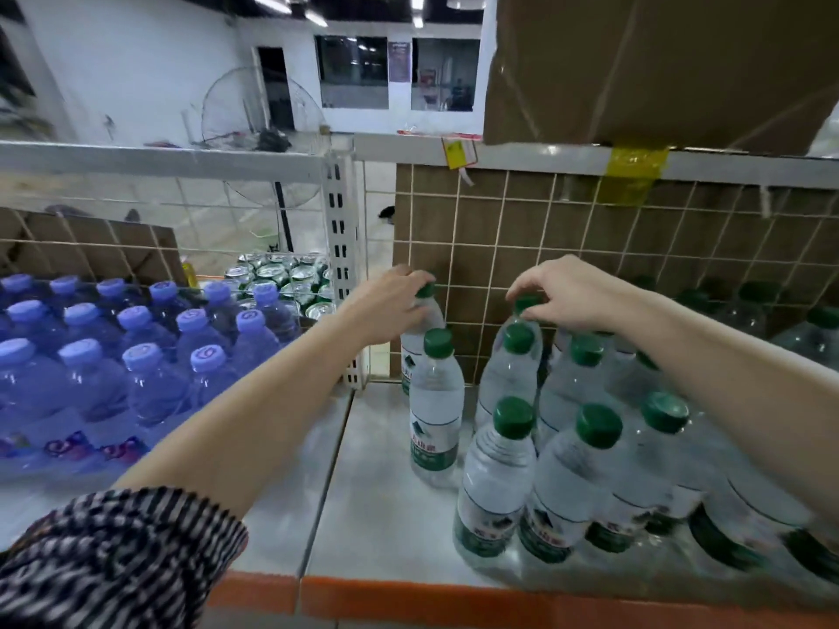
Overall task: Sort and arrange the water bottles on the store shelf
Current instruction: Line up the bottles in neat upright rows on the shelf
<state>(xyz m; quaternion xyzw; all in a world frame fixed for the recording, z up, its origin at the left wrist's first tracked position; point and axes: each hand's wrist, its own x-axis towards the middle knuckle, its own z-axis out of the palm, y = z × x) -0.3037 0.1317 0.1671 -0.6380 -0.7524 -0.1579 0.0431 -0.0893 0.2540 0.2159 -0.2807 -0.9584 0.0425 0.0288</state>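
On the pale shelf (pixel 386 469) stand clear water bottles with green caps, all upright, long axes vertical and caps pointing up; the left hand (pixel 390 306) reaches to the rear left corner and curls its fingers over the cap and neck of the corner bottle (pixel 414 351), which stands just before the wire mesh back (pixel 499 229); the right hand (pixel 572 292) reaches in beside it, thumb and fingertips pinching the green cap of the rear bottle (pixel 526 303), also close to the mesh; the two held bottles stand apart, with bare shelf between them; a single bottle (pixel 436 401) stands directly in front of the corner bottle, its green and white label facing out; a tight cluster of bottles (pixel 567 469) fills the shelf in front of and to the right of the rear bottle; in the neighbouring bay to the left sit purple-capped bottles (pixel 136 356) in rows, with cans (pixel 281 274) behind them; a cardboard box (pixel 658 65) rests on the shelf above.
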